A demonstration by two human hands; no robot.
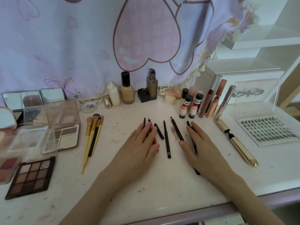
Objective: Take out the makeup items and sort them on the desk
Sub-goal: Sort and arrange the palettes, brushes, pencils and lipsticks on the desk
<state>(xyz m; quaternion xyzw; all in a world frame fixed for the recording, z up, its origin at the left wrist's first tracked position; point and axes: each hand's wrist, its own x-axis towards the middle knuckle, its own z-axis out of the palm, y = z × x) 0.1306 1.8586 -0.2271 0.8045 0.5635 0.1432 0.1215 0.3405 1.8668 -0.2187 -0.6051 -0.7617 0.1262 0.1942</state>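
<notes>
Both my hands lie flat, fingers straight, nothing gripped: left hand (139, 143) resting on the red pencil (154, 137), right hand (201, 143) over a black liner (194, 143). Pencils (167, 140) sit mid-desk (162, 189) between them. I'd judge them light, stiff and prone to rolling, so pinch mid-barrel. Farther back, small bottles (188, 106) read "PINK"; the round compact (89, 106) reads "blbl", mirrored.

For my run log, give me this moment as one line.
left hand: flat on slim black and red liner pens | right hand: flat on black pencils | white desk: pencil row between hands | stage: sorting
</notes>
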